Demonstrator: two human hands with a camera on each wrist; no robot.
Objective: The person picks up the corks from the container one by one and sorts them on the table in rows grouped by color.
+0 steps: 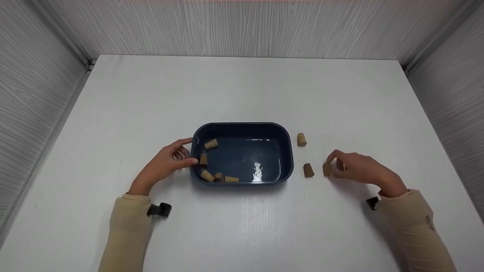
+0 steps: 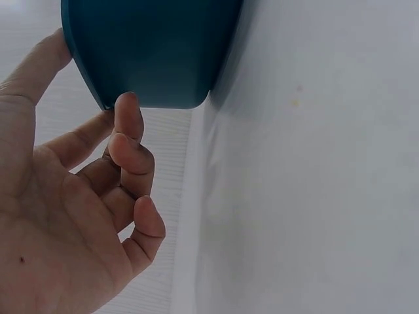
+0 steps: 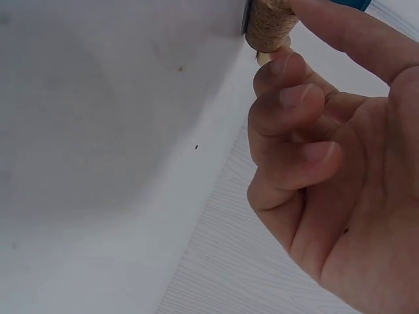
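Note:
A dark blue rectangular tray [image 1: 242,183] with rounded corners sits on the white table. My left hand [image 1: 166,160] holds its left rim, thumb and index finger on the edge; the left wrist view shows the other fingers curled beside the tray's wall [image 2: 150,59]. To the right of the tray, my right hand [image 1: 357,168] pinches a tapered cork stopper [image 1: 327,169] between thumb and index finger, low over the table. In the right wrist view this cork [image 3: 270,27] shows at the top, partly covered by the fingers.
Two more corks lie between the tray and my right hand: a lighter one [image 1: 301,139] farther back and a darker one [image 1: 308,170] nearer. Inside the tray, several corks, one of them upper left [image 1: 211,144], lie toward the left side. Grey wood-grain panels [image 1: 242,28] border the table.

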